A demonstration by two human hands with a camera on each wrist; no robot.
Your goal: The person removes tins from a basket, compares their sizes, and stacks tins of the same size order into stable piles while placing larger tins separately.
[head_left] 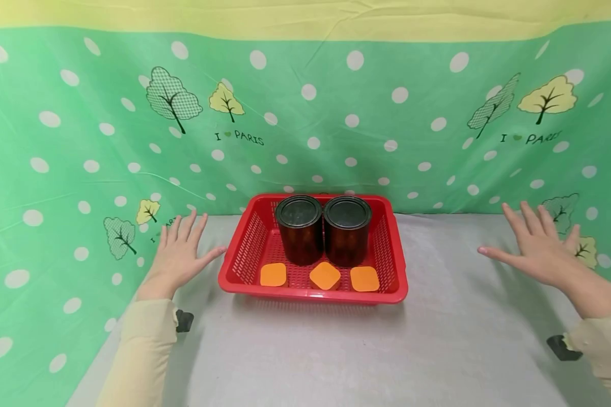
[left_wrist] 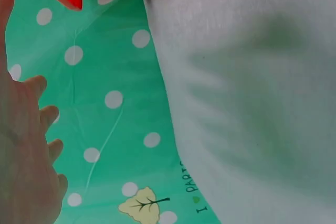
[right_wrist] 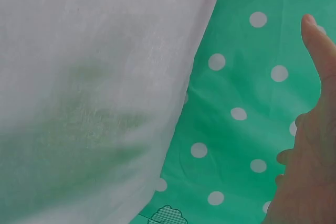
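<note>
A red plastic basket [head_left: 313, 294] with slotted walls sits on the table in the head view. Inside it, two dark brown cans with black lids, a left can [head_left: 301, 240] and a right can [head_left: 347, 240], stand upright side by side. In front of them lie three orange rounded-square pieces: a left piece [head_left: 273, 275], a middle piece [head_left: 325, 276] turned cornerwise and a right piece [head_left: 364, 278]. My left hand [head_left: 180, 257] is held with fingers spread, left of the basket and apart from it. Farther off on the right, my right hand [head_left: 542, 251] spreads its fingers too, holding nothing.
A pale grey cloth [head_left: 305, 356] covers the table. Behind and to the left hangs a green curtain [head_left: 305, 130] with white dots and printed trees, meeting the table just behind the basket. Shadows of the hands fall on the cloth.
</note>
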